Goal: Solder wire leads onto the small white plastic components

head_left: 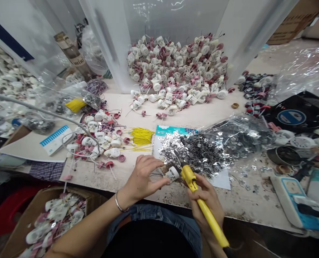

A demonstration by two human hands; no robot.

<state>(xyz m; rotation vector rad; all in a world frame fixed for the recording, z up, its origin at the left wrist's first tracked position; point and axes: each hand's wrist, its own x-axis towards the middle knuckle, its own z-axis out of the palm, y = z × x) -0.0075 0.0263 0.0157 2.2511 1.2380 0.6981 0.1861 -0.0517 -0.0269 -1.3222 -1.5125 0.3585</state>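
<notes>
My right hand (204, 197) is wrapped round the yellow handle of a soldering iron (199, 195), whose metal tip points up and away over a heap of small shiny metal pieces (191, 148). A small white plastic part (172, 173) with thin leads lies at the table's front, left of the iron. My left hand (143, 177) is beside this part, its thumb and fingers apart; the thumb tip is at the part's edge, and I cannot tell if it touches. Behind the left hand lies a bundle of yellow wires (142, 138).
Many white and pink parts (175, 71) pile up inside a translucent bin (105, 39) at the back. More lie loose on the left (100, 136) and in a cardboard box (22, 229) below. A power strip (291, 200) sits at the right front, near a black tape roll (283, 156).
</notes>
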